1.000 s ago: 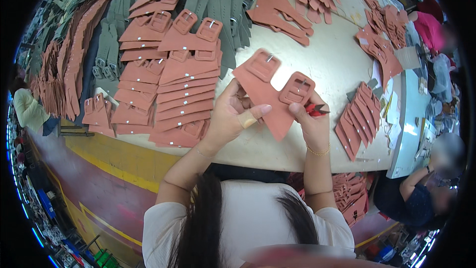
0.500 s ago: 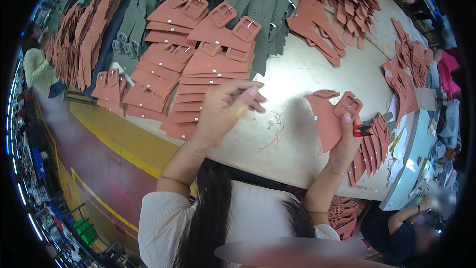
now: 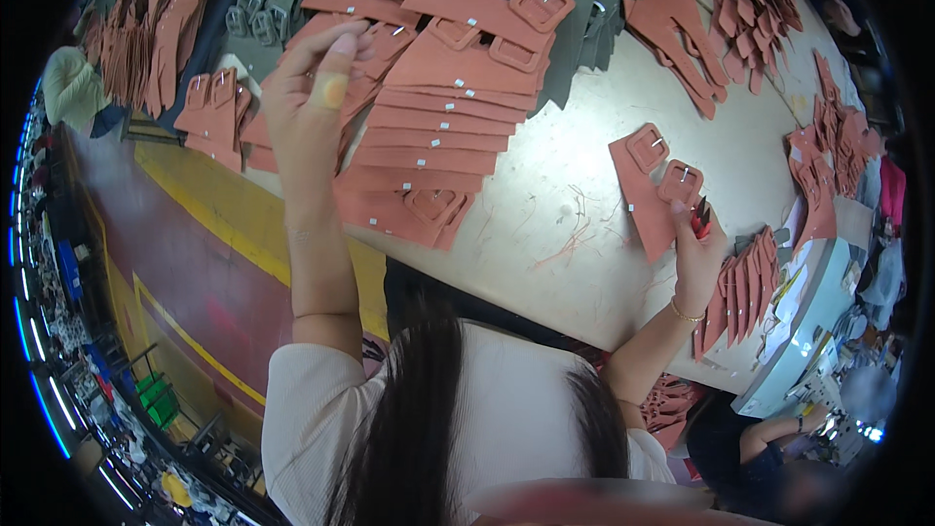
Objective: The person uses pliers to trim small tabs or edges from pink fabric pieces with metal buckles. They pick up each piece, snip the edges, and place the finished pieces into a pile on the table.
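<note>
My right hand [image 3: 699, 248] grips a terracotta buckled leather piece [image 3: 645, 209] by one end, over the right side of the table. Two square covered buckles with metal prongs and a small white sticker show on it. Red-and-black thread snips [image 3: 700, 220] are tucked in the same hand. My left hand [image 3: 310, 88] is raised over stacked terracotta pieces at the left, fingers loosely bent and apart, nothing visible in it. A tan bandage wraps its thumb. Nearest to that hand is an overlapping stack of buckled pieces [image 3: 429, 141]; whether the fingertips touch it I cannot tell.
Dark green straps [image 3: 575, 15] lie beyond the stacks. A terracotta heap [image 3: 745, 5] is at the far right, and a fanned stack [image 3: 745, 287] sits beside my right forearm. Thread scraps [image 3: 575, 224] litter the pale table [image 3: 506, 263]. Other people sit or stand around it.
My left hand has moved left and away from me, from the table's middle to above the stacks. My right hand still holds the piece, which has turned so both buckles face up. The view has shifted.
</note>
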The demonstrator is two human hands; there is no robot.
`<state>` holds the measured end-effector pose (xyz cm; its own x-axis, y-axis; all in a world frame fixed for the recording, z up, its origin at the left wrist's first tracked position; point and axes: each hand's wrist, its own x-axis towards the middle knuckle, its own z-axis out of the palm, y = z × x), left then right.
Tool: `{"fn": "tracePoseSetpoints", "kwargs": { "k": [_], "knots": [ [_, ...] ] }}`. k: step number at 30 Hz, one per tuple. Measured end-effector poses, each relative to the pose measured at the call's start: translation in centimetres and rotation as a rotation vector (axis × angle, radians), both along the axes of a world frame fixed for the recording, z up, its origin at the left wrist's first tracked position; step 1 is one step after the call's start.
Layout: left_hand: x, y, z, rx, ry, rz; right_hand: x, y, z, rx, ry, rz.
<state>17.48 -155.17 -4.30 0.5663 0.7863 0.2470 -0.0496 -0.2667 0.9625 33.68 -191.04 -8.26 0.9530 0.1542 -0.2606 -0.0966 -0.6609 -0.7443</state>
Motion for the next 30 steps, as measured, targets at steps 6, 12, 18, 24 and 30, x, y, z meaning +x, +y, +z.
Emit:
{"fn": "tracePoseSetpoints", "kwargs": {
  "k": [6, 12, 18, 24, 30],
  "knots": [
    [0.0, 0.5, -1.9, 0.338, 0.225, -0.100, -0.1, 0.3, 0.0, -0.011, -0.087, 0.051],
    [-0.6, 0.1, -2.9, 0.722, 0.611, -0.241, -0.4, 0.6, 0.0, 0.034, -0.138, 0.040],
    [-1.1, -0.3, -3.0, 0.721, 0.633, -0.248, -0.5, 0.6, 0.3, 0.018, -0.108, 0.050],
    [-0.2, 0.3, -3.1, 0.617, 0.592, -0.077, -0.4, 0.6, 0.2, 0.021, -0.124, 0.049],
    [2.0, 1.2, -3.3, 0.693, 0.730, -0.088, -0.6, 0.9, 0.5, 0.049, -0.130, 0.040]
  ]
}}
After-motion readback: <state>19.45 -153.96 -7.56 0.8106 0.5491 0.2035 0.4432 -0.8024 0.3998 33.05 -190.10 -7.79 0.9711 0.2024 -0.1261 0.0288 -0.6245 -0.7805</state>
